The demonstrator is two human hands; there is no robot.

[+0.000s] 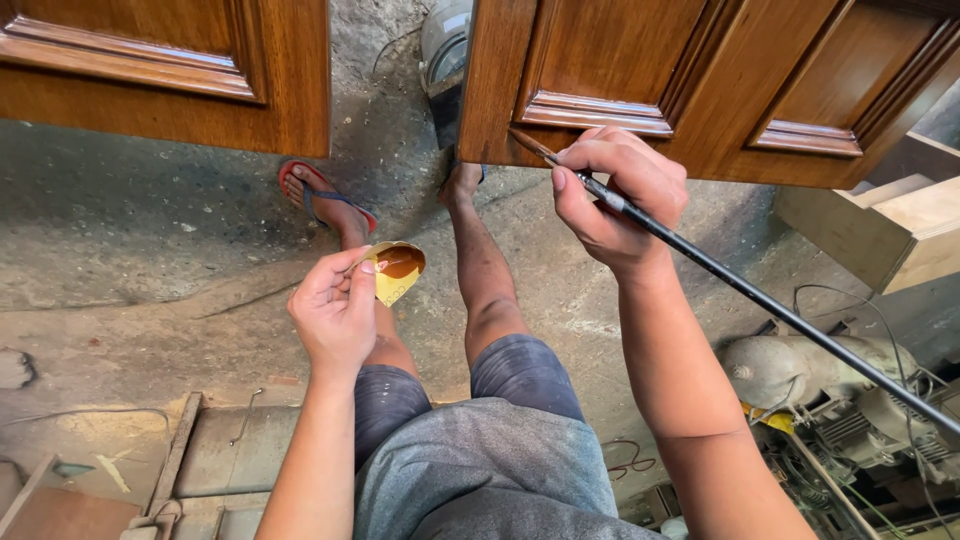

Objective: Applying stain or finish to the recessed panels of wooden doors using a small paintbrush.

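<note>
Floor (130,250): rough grey concrete, dusty, below two varnished wooden doors (700,80).
Left hand (335,310): fingers curled, pinching a small yellow cup (398,270) of brown stain.
Right hand (615,195): closed around a long black brush (760,300), tip touching the right door's lower edge.

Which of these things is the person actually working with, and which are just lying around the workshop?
In use:
- thin long-handled brush, held in the right hand, tip at the wooden panelled door
- small yellow piece holding brown stain, held in the left hand

Lying about:
- electric motor and cables on the floor
- bare wooden box
- second door panel
</note>
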